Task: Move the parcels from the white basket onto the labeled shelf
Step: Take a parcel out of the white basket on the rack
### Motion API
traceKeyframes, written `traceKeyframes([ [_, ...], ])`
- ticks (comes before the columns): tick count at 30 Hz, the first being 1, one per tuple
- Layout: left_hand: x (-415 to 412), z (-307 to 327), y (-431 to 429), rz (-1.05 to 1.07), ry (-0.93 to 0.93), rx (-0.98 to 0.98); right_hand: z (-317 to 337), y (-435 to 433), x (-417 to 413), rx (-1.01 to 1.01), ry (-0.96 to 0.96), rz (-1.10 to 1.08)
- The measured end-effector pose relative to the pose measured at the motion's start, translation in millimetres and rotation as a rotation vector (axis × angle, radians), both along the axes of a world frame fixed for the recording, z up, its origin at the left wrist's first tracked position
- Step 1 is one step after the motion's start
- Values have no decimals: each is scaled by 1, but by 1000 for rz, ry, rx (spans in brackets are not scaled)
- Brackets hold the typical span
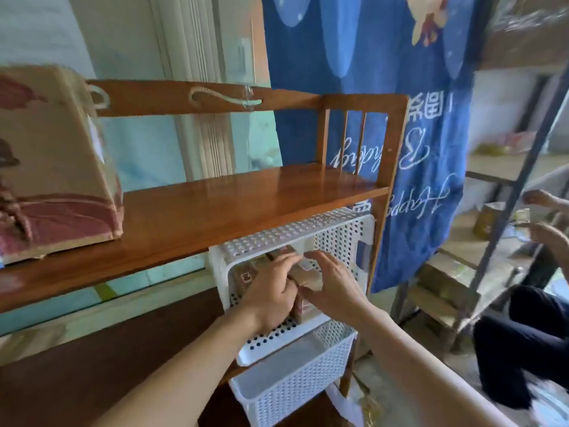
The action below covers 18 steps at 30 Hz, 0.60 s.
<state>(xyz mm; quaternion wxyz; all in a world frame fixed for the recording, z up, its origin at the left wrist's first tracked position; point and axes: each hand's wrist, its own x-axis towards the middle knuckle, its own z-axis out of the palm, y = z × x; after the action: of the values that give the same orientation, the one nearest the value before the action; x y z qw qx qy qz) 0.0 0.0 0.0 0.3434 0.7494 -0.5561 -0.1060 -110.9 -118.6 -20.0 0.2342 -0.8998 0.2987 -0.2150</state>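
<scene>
Nearest you, your two bare forearms run up and inward and meet inside the upper white perforated plastic basket [345, 232], which sits under the top board of the brown wooden shelf [246, 195] with its open side turned toward you. Below it stands a second white perforated basket [292, 383], which looks empty from here.

Your left hand [271, 291] is curled with its fingers bent over the near left end of a brown paper-wrapped parcel [304, 275]. Your right hand [334, 288] lies flatter, palm down, fingers spread over the parcel's right side. Both hands touch it and look to be closing on it together, though you cannot tell whether it is off the basket floor. More brown parcels [249, 272] lie just to the left, deeper in the basket, one with a small printed label.

The relation that matters: the parcel lies directly between your hands, its long axis seemingly running away from you into the basket, and neither hand is clearly nearer. The bare top board is above and to the left, so the parcel probably has to come out toward you before it rises

Farther back on that board, at its left end, stands a tan cardboard box with red print [55, 161]
</scene>
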Motion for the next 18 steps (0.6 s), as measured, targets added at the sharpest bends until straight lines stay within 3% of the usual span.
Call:
traceKeyframes([
  [6,15,-23,-19,34,-54,243,-32,-23,33,132,153,-72],
  [13,20,-17,-11,57,37,199,-22,-22,-12,92,-97,-232],
  [18,-3,2,11,40,104,20,16,13,-88,127,-328,-297],
])
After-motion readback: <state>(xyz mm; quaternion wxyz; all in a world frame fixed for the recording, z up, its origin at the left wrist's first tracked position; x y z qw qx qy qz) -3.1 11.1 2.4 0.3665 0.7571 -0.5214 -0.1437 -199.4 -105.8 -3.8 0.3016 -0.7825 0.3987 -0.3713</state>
